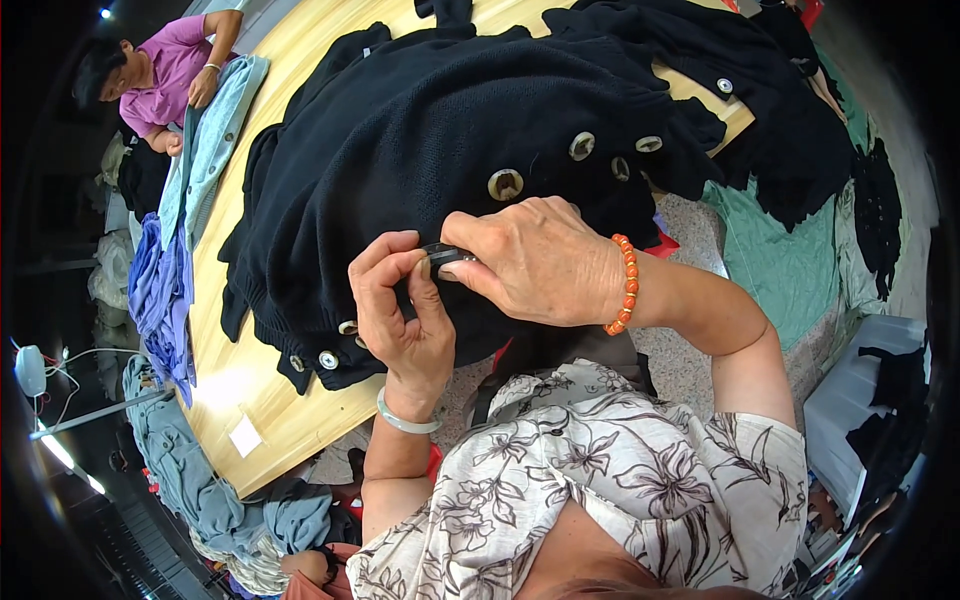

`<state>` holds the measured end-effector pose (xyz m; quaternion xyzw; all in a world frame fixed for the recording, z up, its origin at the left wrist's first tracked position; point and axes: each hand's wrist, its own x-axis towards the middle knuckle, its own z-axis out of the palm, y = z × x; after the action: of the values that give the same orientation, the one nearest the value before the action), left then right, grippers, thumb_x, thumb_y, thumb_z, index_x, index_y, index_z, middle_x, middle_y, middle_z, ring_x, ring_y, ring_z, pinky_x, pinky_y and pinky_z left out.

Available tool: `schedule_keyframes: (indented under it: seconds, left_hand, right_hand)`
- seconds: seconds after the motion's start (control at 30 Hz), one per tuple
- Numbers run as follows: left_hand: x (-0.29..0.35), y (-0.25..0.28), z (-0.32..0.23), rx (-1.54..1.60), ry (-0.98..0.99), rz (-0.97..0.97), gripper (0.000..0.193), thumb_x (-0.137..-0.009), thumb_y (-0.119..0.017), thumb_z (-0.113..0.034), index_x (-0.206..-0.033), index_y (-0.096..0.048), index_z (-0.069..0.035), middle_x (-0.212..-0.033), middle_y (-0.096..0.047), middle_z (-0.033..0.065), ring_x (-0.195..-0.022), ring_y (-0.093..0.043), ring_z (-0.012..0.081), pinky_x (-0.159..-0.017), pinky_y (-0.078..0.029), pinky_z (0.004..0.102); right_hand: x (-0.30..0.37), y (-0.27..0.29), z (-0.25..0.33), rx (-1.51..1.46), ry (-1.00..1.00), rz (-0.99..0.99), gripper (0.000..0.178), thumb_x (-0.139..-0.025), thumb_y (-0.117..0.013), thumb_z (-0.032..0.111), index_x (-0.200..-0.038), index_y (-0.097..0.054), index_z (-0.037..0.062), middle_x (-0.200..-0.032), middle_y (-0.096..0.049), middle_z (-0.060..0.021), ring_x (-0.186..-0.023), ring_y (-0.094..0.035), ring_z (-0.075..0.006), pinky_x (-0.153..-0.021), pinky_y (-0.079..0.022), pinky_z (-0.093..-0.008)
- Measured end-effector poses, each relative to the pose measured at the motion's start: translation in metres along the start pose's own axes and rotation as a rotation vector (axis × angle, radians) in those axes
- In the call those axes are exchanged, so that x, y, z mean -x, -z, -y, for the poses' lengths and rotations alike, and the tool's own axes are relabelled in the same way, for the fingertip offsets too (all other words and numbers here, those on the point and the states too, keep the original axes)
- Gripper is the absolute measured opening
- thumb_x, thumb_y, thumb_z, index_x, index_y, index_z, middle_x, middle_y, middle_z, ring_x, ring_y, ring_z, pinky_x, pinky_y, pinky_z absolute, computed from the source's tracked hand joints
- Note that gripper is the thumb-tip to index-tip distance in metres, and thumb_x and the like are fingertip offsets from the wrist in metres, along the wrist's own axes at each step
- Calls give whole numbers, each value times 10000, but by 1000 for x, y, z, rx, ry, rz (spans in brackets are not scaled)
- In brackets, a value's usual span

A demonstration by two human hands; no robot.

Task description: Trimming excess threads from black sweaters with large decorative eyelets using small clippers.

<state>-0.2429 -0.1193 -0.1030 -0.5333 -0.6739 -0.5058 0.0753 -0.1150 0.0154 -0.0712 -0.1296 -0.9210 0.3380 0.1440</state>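
My left hand [403, 305] and my right hand [545, 262] meet over the near part of a black knitted cardigan [400, 130]. Between them, thumbs and forefingers pinch a small dark piece with a shiny edge [436, 257]; its exact kind does not show. The cardigan lies heaped on the table. Beyond my right hand, a large brown-and-cream button [505, 185] sits on the black knit, with another round button [582, 146] farther right. A pale button [328, 360] shows at the cardigan's near left edge.
The pale wooden table [290, 430] has a white paper square [244, 437] near its corner. At the far left a person in purple [172, 70] handles a light blue garment [222, 125]. Green cloth [780, 260] hangs at right, above a translucent bin [870, 390].
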Motion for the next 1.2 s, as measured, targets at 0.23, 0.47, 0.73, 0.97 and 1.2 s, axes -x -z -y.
schedule_keyframes:
  seconds: [0.23,0.47,0.73,0.97,1.2]
  left_hand:
    - [5,-2,-9,-38,-6,-41,130,-902,-692,41,-1004,-622,4,-1106,-565,167,-988,-582,275,-835,-507,346]
    - [-9,9,-52,104,-294,482,316,-715,-904,-177,-805,-616,-80,-843,-644,51,-749,-599,248,-660,-418,355]
    - [-49,-63,-46,-408,-272,173,385,-806,-831,-178,-1121,-659,-41,-1082,-587,105,-972,-558,294,-867,-418,410]
    - [-46,-73,-34,-472,-261,174,224,-824,-764,-55,-1035,-692,-37,-1047,-588,89,-965,-567,277,-847,-419,396]
    - [-40,-62,-30,-279,-331,80,181,-785,-783,20,-934,-714,-57,-973,-658,56,-873,-614,235,-820,-431,360]
  right_hand:
    - [3,-3,4,28,-77,51,210,-953,-663,248,-951,-579,56,-701,-673,-141,-685,-693,-371,-586,-539,-466]
    - [47,-6,-35,-214,-128,-200,326,-857,-779,372,-899,-663,69,-629,-641,-97,-593,-677,-288,-538,-494,-371]
    - [91,20,-64,-289,-380,-398,273,-857,-821,215,-859,-624,27,-594,-529,-7,-517,-463,-86,-494,-367,-286]
    - [102,16,-76,-311,-379,-414,247,-857,-822,167,-842,-615,34,-618,-537,5,-528,-432,-67,-492,-353,-265]
    - [98,13,-76,-340,-346,-374,265,-859,-821,180,-878,-613,17,-653,-554,-13,-553,-456,-72,-509,-376,-262]
